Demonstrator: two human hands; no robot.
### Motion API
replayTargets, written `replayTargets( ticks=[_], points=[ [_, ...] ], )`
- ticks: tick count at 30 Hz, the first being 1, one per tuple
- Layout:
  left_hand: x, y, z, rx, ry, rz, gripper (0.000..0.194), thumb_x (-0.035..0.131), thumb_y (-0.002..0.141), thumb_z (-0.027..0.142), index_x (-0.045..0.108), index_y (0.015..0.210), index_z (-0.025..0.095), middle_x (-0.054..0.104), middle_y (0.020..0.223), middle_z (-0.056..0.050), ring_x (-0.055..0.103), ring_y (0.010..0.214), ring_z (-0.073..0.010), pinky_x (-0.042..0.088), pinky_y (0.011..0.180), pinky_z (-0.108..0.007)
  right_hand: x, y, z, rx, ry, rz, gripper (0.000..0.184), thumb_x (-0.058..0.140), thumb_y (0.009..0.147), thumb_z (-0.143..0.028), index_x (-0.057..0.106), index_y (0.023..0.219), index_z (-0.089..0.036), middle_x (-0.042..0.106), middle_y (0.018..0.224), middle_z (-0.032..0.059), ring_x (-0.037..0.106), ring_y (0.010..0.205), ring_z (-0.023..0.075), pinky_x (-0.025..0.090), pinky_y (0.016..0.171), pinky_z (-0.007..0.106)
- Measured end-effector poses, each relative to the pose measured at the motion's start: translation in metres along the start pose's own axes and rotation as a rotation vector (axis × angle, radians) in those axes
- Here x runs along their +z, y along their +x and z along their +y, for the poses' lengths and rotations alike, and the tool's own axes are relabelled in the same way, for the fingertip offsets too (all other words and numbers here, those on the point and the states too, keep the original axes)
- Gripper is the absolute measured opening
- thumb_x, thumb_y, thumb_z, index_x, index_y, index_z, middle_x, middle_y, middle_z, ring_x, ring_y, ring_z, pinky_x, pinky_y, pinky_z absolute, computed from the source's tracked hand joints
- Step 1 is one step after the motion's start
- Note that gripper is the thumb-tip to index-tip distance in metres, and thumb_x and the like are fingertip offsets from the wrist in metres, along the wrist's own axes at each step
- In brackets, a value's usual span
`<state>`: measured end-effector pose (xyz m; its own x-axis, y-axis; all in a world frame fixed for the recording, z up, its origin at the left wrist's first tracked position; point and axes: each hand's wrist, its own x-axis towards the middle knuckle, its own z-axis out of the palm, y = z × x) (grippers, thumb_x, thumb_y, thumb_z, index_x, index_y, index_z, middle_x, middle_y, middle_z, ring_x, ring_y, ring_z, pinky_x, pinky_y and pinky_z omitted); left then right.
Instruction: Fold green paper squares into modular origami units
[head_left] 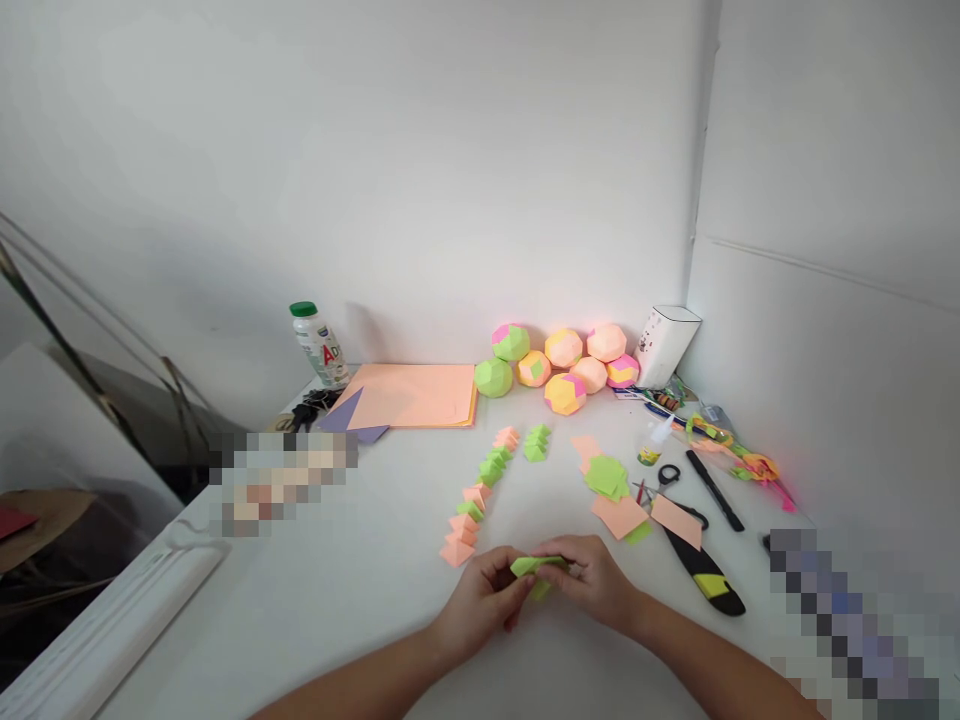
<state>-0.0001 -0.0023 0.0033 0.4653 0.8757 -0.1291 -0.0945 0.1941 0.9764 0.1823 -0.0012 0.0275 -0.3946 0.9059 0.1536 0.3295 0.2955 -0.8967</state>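
Both my hands meet over the front of the white table, around one piece of green paper point(527, 566). My left hand point(484, 598) pinches its left end between thumb and fingers. On its right end, my right hand point(596, 580) closes with the fingers curled over the top edge; part of the paper is hidden there. Beyond my left hand runs a row of folded peach and green paper pieces point(459, 541). A shorter stack of green folded pieces point(536, 443) stands to its right. Flat green paper cutouts point(606, 478) and peach cutouts point(621, 517) lie past my right hand.
Several coloured paper balls point(564, 394) are piled against the back wall, beside peach sheets point(412, 395) and a green-capped bottle point(319, 345). To the right lie a glue bottle point(656, 441), scissors point(667, 478), a black pen point(714, 490) and a black-and-yellow cutter point(705, 575).
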Motion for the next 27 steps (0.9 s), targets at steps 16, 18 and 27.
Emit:
replayTargets(
  ticks=[16,18,27],
  points=[
    [-0.0009,0.0028,-0.0067,-0.009,-0.114,0.073,0.036,0.067,0.071,0.049,0.052,0.070,0.017,0.048,0.043,0.009,0.039,0.033,-0.0054,0.030,0.036,-0.018,0.0017,0.0005,-0.0048,0.206,0.290,-0.065,0.034,0.062,0.078,-0.047,0.072,0.077,-0.014,0.058,0.059,0.0013,0.056,0.049,0.0113,0.052,0.046,0.022],
    [-0.0009,0.0028,-0.0064,-0.008,-0.115,0.072,0.035,0.067,0.071,0.049,0.052,0.071,0.017,0.048,0.044,0.009,0.039,0.033,-0.0055,0.030,0.036,-0.018,0.0017,0.0005,-0.0050,0.219,0.300,-0.064,0.033,0.063,0.077,-0.046,0.071,0.076,-0.014,0.058,0.060,0.0012,0.056,0.051,0.0114,0.052,0.046,0.022],
    [-0.0004,0.0000,0.0027,-0.014,-0.089,0.107,0.037,0.064,0.072,0.051,0.050,0.070,0.017,0.045,0.038,0.010,0.035,0.033,-0.0051,0.025,0.039,-0.018,0.0026,-0.0010,0.0015,0.267,0.329,-0.082,0.030,0.064,0.078,-0.041,0.071,0.080,-0.013,0.060,0.063,0.0012,0.058,0.052,0.0109,0.053,0.047,0.022]
  ],
)
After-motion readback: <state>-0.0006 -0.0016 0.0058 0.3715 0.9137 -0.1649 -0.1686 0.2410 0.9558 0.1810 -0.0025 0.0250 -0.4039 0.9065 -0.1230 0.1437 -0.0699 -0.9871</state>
